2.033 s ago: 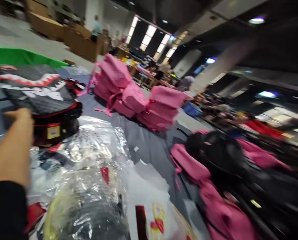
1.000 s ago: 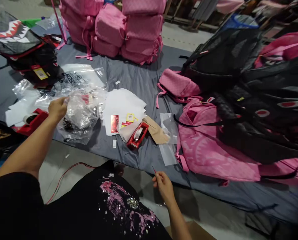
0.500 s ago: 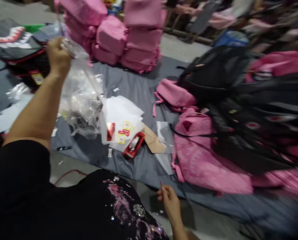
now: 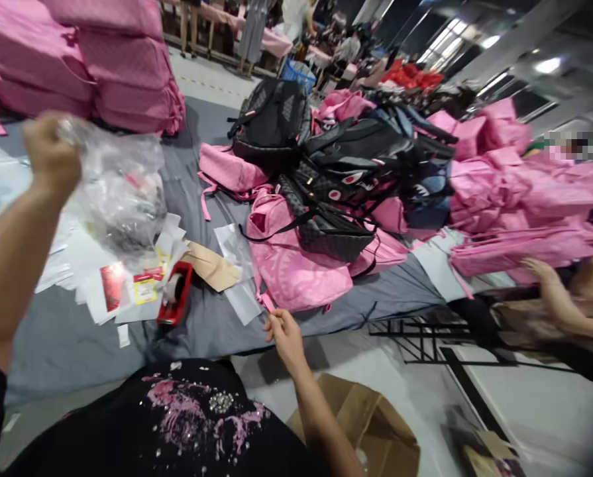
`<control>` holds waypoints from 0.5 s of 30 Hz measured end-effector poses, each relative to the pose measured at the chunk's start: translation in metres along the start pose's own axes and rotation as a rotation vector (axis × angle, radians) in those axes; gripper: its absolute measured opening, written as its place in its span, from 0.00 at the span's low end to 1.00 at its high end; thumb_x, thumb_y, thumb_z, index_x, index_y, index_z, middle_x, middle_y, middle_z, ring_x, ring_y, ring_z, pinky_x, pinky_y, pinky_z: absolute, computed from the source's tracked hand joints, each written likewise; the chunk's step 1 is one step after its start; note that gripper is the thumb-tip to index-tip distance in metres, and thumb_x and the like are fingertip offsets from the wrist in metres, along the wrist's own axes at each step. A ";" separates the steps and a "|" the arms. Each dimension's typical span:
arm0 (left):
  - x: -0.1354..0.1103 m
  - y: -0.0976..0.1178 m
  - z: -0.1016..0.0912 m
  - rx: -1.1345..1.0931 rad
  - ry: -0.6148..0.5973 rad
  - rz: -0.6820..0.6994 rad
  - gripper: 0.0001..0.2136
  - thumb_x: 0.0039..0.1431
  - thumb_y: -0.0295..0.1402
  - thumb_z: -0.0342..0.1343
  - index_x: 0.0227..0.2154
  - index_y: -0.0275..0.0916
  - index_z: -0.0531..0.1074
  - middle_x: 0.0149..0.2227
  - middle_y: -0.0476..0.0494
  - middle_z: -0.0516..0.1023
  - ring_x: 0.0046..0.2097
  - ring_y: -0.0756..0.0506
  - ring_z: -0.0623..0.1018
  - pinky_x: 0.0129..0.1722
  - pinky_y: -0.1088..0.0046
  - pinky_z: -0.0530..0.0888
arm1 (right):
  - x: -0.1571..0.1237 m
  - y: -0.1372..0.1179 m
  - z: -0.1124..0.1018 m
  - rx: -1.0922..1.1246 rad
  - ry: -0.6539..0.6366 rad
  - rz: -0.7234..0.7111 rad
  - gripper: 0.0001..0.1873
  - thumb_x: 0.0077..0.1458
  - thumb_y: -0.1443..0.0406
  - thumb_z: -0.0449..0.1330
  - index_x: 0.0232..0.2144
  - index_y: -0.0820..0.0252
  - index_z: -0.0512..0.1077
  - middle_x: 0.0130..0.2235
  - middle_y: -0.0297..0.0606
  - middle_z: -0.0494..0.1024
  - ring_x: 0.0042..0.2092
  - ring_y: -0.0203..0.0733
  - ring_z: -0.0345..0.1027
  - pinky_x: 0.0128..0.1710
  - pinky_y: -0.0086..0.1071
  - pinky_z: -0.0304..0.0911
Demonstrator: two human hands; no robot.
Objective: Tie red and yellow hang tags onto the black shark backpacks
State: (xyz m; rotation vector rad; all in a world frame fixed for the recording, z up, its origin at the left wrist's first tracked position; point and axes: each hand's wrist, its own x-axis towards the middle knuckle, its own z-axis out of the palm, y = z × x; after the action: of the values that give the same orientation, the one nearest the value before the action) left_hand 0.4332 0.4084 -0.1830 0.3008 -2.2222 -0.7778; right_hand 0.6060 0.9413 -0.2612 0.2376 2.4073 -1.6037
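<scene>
My left hand point(image 4: 52, 156) is closed round the top of a clear plastic bag point(image 4: 120, 179), which hangs over the table with small items inside that I cannot make out. Beneath the bag are white paper sheets point(image 4: 90, 271), a red card point(image 4: 112, 286) and a yellow-edged label point(image 4: 145, 290). A red tape dispenser point(image 4: 175, 295) lies to their right. My right hand point(image 4: 286, 336) is at the table's front edge, fingers pinched, close to a strap of a pink backpack point(image 4: 306, 281). What the fingers hold, if anything, is too small to tell.
Stacked pink backpacks point(image 4: 127, 66) stand at the back left. Black backpacks point(image 4: 271, 122) and more pink bags point(image 4: 515, 185) are heaped to the right. A brown cardboard box point(image 4: 370, 424) is on the floor beside my right arm. Another person's hand point(image 4: 539, 268) touches a pink bag.
The view has swung right, bringing a person and the cardboard box into sight. My left hand still grips the plastic bag. A red tip seen at my right fingers no longer shows clearly.
</scene>
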 end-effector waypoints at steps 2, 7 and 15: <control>-0.039 0.023 0.031 0.045 -0.143 -0.186 0.19 0.66 0.37 0.50 0.47 0.26 0.76 0.43 0.53 0.81 0.47 0.48 0.78 0.51 0.66 0.73 | 0.020 -0.003 -0.028 0.020 -0.032 -0.045 0.17 0.56 0.50 0.57 0.34 0.58 0.66 0.25 0.32 0.75 0.20 0.34 0.65 0.22 0.28 0.59; -0.125 0.110 0.073 0.422 -0.612 -0.203 0.48 0.42 0.50 0.72 0.64 0.33 0.61 0.67 0.22 0.58 0.68 0.22 0.57 0.58 0.29 0.56 | 0.070 -0.024 -0.100 0.121 -0.098 -0.086 0.17 0.57 0.50 0.59 0.35 0.58 0.66 0.24 0.31 0.75 0.19 0.34 0.66 0.20 0.27 0.60; -0.225 0.334 0.141 -0.248 -0.528 0.426 0.17 0.68 0.32 0.51 0.58 0.38 0.67 0.57 0.37 0.76 0.59 0.41 0.74 0.59 0.54 0.69 | 0.124 -0.071 -0.135 0.173 -0.405 -0.027 0.17 0.53 0.51 0.60 0.32 0.58 0.65 0.25 0.32 0.76 0.18 0.33 0.66 0.18 0.26 0.60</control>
State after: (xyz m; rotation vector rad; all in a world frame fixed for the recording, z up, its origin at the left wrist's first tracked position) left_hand 0.4950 0.8300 -0.1829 -0.5441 -2.5005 -0.9533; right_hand 0.4538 1.0384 -0.1840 -0.0856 1.9792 -1.6838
